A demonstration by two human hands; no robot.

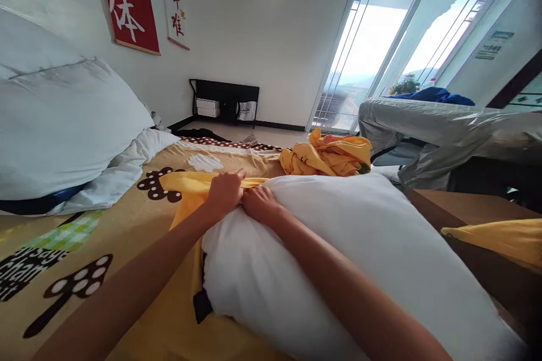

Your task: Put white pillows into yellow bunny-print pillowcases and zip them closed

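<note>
A big white pillow [339,259] lies across a yellow patterned bed sheet [127,237]. A yellow pillowcase [190,189] lies flat under its far end. My left hand [224,192] is closed on the pillowcase edge at the pillow's corner. My right hand [260,203] presses on that same corner beside it, fingers curled around fabric. Both forearms reach over the pillow from the near side.
A crumpled yellow cloth [326,155] lies beyond the pillow. A white duvet [63,124] is heaped on the left. A brown box [478,220] with yellow fabric [503,240] stands on the right, a silver covering [444,135] behind it. A black shelf [224,98] stands against the far wall.
</note>
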